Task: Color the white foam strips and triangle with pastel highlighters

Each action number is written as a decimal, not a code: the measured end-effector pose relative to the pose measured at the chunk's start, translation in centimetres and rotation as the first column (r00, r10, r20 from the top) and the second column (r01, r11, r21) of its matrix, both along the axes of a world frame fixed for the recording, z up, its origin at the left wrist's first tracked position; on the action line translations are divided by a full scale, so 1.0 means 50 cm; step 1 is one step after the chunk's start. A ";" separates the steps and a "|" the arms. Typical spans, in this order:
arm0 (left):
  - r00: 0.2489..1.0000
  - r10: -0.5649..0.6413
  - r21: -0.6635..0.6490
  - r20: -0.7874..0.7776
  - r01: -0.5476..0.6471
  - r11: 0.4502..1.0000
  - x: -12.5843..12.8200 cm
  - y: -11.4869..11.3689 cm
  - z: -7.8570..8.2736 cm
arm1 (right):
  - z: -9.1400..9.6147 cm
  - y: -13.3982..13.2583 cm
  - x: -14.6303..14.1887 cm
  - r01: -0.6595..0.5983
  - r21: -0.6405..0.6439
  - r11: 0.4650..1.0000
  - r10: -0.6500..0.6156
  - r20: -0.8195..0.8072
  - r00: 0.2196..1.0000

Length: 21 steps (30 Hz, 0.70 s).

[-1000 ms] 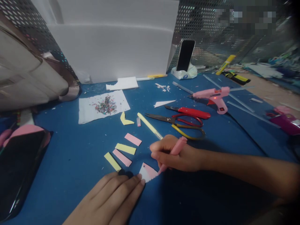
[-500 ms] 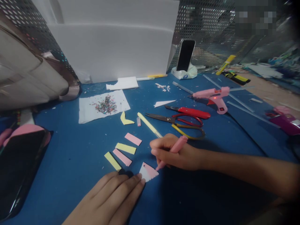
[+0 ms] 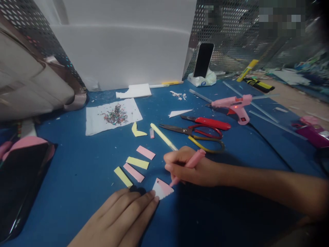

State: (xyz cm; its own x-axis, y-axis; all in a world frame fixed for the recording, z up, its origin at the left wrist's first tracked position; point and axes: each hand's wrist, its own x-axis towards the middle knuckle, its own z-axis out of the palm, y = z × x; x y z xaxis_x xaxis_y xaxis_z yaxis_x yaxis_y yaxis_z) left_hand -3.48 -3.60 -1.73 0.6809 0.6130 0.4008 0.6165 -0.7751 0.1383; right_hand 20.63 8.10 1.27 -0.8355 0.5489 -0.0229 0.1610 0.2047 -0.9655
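My right hand (image 3: 190,167) grips a pink marker (image 3: 195,159), its tip touching the right side of a small triangular piece (image 3: 162,190). That piece is white at the left and pink along its upper right, with a dark dot near the top and a scalloped lower edge. Stretched flat on the blue table, my left hand (image 3: 125,212) presses the piece's left edge with its fingertips. Just beyond lie pink strips (image 3: 146,152) and yellow strips (image 3: 137,162). A pale yellow marker (image 3: 163,136) rests past my right hand, beside a small pink-and-clear cap (image 3: 152,133).
Scissors (image 3: 189,130) and a red-handled cutter (image 3: 213,123) lie beyond my right hand. A pink glue gun (image 3: 236,105) trails a cord at the right. White paper (image 3: 95,118) bears glitter. One phone (image 3: 23,192) lies left; another phone (image 3: 204,61) stands at the back.
The marker tip has shifted very slightly left and up along the triangular piece's edge. My left hand stays in place.
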 end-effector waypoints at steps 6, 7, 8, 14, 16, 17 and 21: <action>1.000 0.007 0.010 -0.015 -0.007 1.000 0.001 -0.001 0.003 | -0.001 0.002 0.001 -0.001 0.009 1.000 0.001 0.011 1.000; 1.000 0.005 0.003 -0.012 -0.005 1.000 0.001 -0.001 0.002 | -0.001 0.002 0.001 -0.017 0.005 1.000 0.017 0.015 1.000; 1.000 -0.002 -0.003 -0.011 0.002 1.000 0.001 -0.002 0.001 | -0.001 0.002 0.001 -0.030 0.000 1.000 0.030 0.018 0.999; 1.000 -0.008 -0.014 0.003 0.008 1.000 -0.003 -0.005 0.000 | -0.001 0.001 0.000 -0.028 0.024 0.999 0.027 0.040 0.999; 1.000 -0.005 -0.017 -0.007 0.005 1.000 -0.002 -0.005 0.000 | 0.000 0.001 0.000 -0.029 0.036 0.999 0.027 0.046 0.999; 1.000 -0.002 -0.021 -0.006 0.001 1.000 -0.002 -0.005 0.000 | 0.001 0.001 0.000 -0.021 0.041 0.999 0.019 0.047 0.999; 1.000 0.003 -0.032 0.017 -0.003 0.999 0.000 -0.004 -0.001 | 0.004 0.002 0.000 -0.054 0.049 0.997 0.051 0.061 0.997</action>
